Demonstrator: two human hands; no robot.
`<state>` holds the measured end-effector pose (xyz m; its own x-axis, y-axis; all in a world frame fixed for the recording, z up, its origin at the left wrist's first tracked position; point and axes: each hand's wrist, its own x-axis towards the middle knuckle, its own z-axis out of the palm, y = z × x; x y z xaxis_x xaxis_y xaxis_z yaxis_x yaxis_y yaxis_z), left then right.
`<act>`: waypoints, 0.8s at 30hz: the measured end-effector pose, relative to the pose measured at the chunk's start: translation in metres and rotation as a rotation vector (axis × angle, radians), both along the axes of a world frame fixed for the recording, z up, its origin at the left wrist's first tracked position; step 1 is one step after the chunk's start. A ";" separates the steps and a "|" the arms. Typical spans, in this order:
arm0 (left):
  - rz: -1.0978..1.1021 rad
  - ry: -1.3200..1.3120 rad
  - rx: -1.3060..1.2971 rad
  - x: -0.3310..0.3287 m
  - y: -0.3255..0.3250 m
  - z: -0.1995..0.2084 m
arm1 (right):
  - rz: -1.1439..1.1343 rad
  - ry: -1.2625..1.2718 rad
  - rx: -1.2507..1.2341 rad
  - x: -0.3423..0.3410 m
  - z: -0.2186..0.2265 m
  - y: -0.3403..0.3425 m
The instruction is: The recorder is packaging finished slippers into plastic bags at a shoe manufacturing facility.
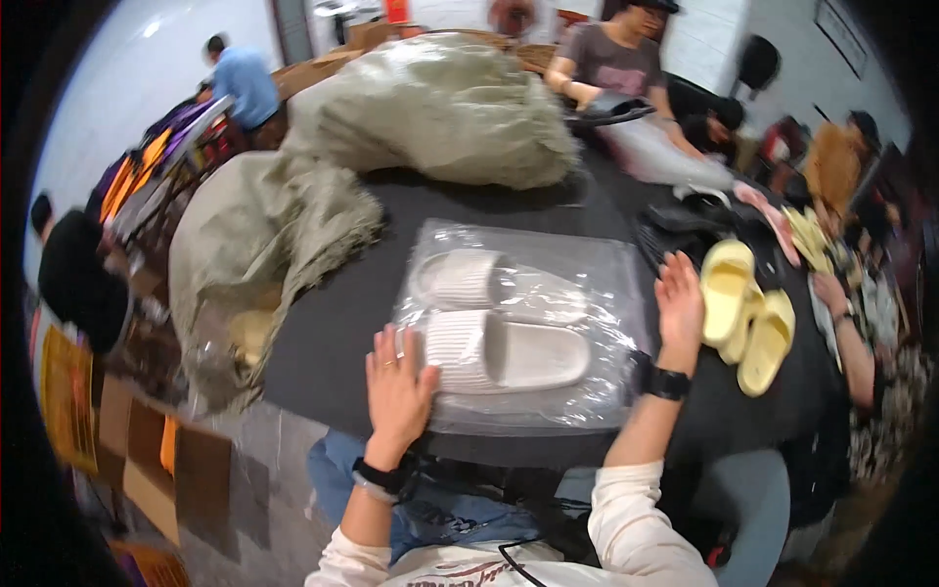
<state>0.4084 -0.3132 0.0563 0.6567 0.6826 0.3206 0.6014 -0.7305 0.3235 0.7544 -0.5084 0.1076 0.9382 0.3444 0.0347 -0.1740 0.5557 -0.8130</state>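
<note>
Single head-worn fisheye view, looking steeply down and forward from the person's head over a black table [333,333]. The person's own forearms enter from the lower edge; the left hand [396,391] and right hand [679,311] lie close below the lens. Straight edges bend toward the dark rim. Far side: other people, small and distant.

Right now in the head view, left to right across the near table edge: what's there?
Crumpled grey-green sack → left hand flat on the clear plastic bag → white slide sandals inside the bag → right hand on the bag's right edge → pale yellow slide sandals.
</note>
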 end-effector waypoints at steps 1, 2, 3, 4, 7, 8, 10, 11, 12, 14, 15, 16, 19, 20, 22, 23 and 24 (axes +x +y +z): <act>-0.012 0.011 -0.060 -0.001 -0.001 0.008 | -0.011 -0.036 -0.088 -0.003 0.001 0.006; -0.010 0.017 -0.122 -0.001 -0.001 0.017 | -0.007 -0.079 -0.172 -0.002 -0.003 0.005; -0.020 -0.027 -0.094 0.002 -0.003 0.017 | 0.314 -0.213 0.087 0.054 -0.041 -0.028; 0.013 -0.034 -0.067 -0.004 -0.001 0.008 | 0.383 -0.175 0.165 0.022 -0.024 -0.015; -0.010 -0.173 -0.048 -0.007 -0.001 0.005 | 0.635 -0.377 0.109 0.070 -0.034 -0.035; -0.035 -0.147 -0.106 -0.009 0.001 0.013 | 0.145 -0.176 -0.183 0.049 -0.028 -0.017; -0.083 -0.185 -0.161 -0.008 0.000 0.010 | 0.138 -0.382 -0.326 0.108 -0.059 -0.020; -0.030 -0.214 -0.169 -0.016 -0.001 -0.002 | 0.159 -0.795 -0.470 -0.012 -0.027 0.016; -0.060 -0.270 -0.256 -0.012 -0.001 -0.001 | 0.176 -0.766 -0.396 -0.021 -0.017 0.019; -0.070 -0.379 -0.236 -0.010 -0.007 -0.003 | 0.130 -0.967 -0.924 -0.031 -0.005 0.021; -0.095 -0.404 -0.276 -0.011 -0.008 0.003 | 0.284 -0.288 -0.655 -0.014 -0.002 0.024; -0.112 -0.385 -0.336 -0.016 -0.006 0.000 | 0.338 -0.301 -0.666 -0.017 -0.009 0.056; -0.098 -0.485 -0.356 -0.008 -0.005 -0.016 | 0.628 -0.259 -0.660 -0.032 -0.010 0.121; -0.112 -0.502 -0.351 -0.007 -0.005 -0.015 | 0.711 -0.244 -0.650 -0.039 -0.007 0.136; -0.104 -0.503 -0.334 -0.005 -0.003 -0.014 | 0.876 -0.213 -0.631 -0.054 0.001 0.168; -0.122 -0.498 -0.343 -0.006 -0.003 -0.014 | 0.953 -0.192 -0.623 -0.061 0.004 0.180; -0.151 -0.492 -0.354 -0.006 -0.003 -0.013 | 1.019 -0.168 -0.616 -0.068 0.006 0.189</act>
<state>0.4023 -0.3157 0.0436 0.5870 0.7142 0.3812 0.2189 -0.5933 0.7746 0.6864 -0.3193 0.1140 0.2244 0.9270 -0.3006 -0.1736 -0.2655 -0.9483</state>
